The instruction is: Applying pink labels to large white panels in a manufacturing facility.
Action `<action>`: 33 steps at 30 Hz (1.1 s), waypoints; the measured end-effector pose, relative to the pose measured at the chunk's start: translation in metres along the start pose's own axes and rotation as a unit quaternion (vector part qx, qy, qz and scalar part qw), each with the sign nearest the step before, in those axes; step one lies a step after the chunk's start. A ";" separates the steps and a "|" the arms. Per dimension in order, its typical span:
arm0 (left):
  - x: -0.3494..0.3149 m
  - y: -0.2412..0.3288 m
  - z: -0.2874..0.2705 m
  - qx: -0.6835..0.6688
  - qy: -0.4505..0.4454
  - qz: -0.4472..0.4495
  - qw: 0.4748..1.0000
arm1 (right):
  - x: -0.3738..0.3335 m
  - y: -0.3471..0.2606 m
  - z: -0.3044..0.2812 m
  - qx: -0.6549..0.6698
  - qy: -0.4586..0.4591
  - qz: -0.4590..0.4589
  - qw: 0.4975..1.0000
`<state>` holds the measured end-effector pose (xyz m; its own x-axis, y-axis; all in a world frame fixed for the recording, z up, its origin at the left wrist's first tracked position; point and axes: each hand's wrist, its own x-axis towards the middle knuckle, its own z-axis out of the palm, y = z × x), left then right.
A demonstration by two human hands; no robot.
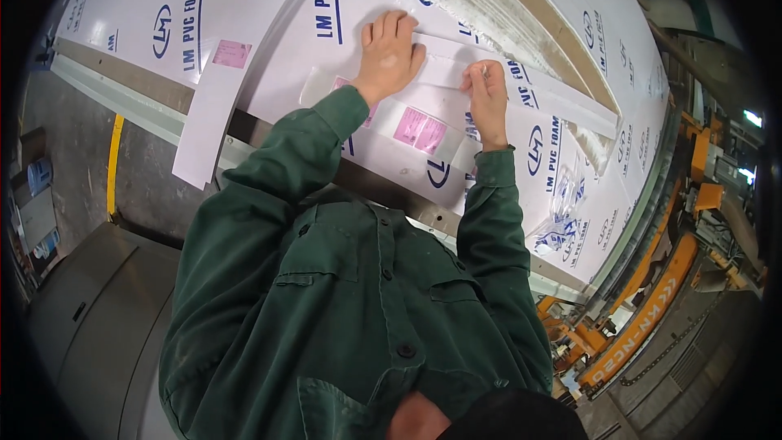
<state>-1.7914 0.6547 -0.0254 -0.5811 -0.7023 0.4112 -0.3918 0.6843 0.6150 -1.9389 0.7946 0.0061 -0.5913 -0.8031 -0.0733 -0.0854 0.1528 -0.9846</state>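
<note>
A pale white strip (448,72) lies across large sheets (277,73) faced with white, blue-printed film. My left hand (387,61) rests on the strip's left end, fingers stretched forward and thumb apart. Near the strip's lower edge, my right hand (489,106) has its thumb and fingers pinched together. Something small and shiny shows at those fingertips, too small to name. Just below the hands is a pink label (419,130) under clear film. Another pink label lies partly behind my left wrist.
A narrow white panel (199,134) with a pink label overhangs the table edge at left. Crumpled clear film (562,216) lies to the right. Beyond the strip are a rough whitish band (481,12) and a brown curved edge (533,8). Orange machinery (652,310) stands at lower right.
</note>
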 end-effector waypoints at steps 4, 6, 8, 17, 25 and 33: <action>-0.006 -0.005 0.007 0.018 0.039 0.047 0.998 | -0.006 0.003 -0.040 0.085 0.078 -0.028 0.993; -0.006 -0.007 0.008 0.032 0.031 0.049 0.998 | -0.009 -0.002 -0.078 0.098 0.172 -0.021 0.980; -0.006 -0.007 0.009 0.035 0.039 0.053 0.997 | -0.011 -0.004 -0.111 0.168 0.246 -0.029 0.954; -0.006 -0.004 0.002 0.058 0.027 0.084 0.994 | 0.005 -0.012 -0.238 0.301 0.146 0.019 0.942; -0.006 -0.006 -0.013 0.078 0.000 0.072 0.994 | -0.112 -0.169 -0.518 -0.038 0.472 -0.137 0.870; -0.019 -0.037 -0.059 0.123 -0.036 0.064 0.990 | -0.246 -0.275 -0.532 -0.396 0.565 -0.101 0.717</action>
<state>-1.7235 0.6309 -0.0161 -0.6825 -0.5974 0.4211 -0.4684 0.7997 0.3755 -2.1963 1.2567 0.3791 -0.7363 0.0567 0.6743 -0.4242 0.7377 -0.5252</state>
